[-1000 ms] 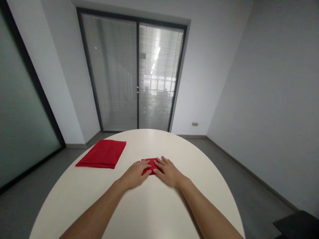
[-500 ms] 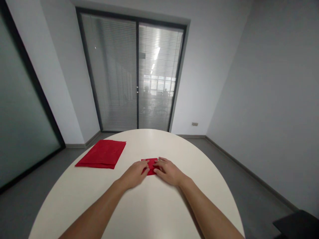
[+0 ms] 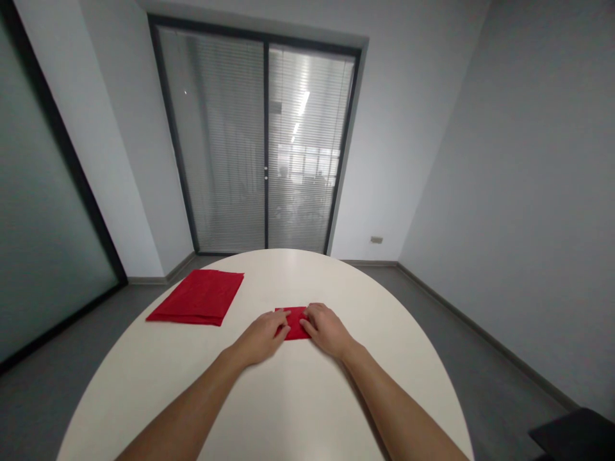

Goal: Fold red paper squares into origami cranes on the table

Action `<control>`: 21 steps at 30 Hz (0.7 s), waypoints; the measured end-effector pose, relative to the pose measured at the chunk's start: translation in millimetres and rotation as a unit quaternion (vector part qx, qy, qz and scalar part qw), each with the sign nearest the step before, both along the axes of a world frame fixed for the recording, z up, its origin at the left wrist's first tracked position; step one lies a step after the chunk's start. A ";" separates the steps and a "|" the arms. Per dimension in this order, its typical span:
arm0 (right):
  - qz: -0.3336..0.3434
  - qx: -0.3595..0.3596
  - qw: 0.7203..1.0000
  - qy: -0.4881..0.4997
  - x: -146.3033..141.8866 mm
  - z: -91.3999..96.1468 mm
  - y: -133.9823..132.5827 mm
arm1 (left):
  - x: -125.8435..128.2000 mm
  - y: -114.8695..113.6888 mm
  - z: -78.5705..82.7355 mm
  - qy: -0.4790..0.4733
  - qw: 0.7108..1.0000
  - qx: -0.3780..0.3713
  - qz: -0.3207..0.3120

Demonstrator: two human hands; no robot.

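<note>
Flanking a small red cloth

Left hand and right hand curl at its ends; grip cannot be told. Flat, rectangular, it lies at lower centre. White tabletop gives room rightward, reaching its curved far rim mid-frame.

Cream table, curved edge. Grey floor, pale walls. Dark-framed glass with blinds at back, right pane brighter. Small plate low right of it. Frosted panel at left.
</note>
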State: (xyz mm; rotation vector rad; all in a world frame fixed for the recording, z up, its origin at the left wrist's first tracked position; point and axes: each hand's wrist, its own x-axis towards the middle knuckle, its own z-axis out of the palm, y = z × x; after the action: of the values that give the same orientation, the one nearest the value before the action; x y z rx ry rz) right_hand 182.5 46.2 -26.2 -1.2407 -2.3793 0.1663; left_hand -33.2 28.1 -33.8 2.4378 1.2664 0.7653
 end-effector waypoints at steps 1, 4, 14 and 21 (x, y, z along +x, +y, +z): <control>-0.012 0.002 1.000 0.004 -1.0 -1.2 0.6 | 0.1 0.2 -1.0 -0.001 1.000 0.001 0.000; -0.025 0.001 1.000 0.018 -2.8 -5.7 2.9 | -0.6 1.9 -5.1 -0.006 1.000 0.001 0.007; -0.045 0.026 0.998 0.033 -5.9 -4.5 4.0 | -1.7 8.2 -13.9 0.045 0.997 0.068 -0.018; -0.025 -0.010 1.000 0.001 -6.7 -4.8 -1.1 | -0.1 0.0 0.4 0.084 0.993 0.082 -0.004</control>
State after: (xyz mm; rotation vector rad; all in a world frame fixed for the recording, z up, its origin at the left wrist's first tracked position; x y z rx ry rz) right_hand 175.9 45.1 -31.0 -1.3064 -2.3481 0.1773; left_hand -33.3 28.1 -33.4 2.6861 1.2980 0.6995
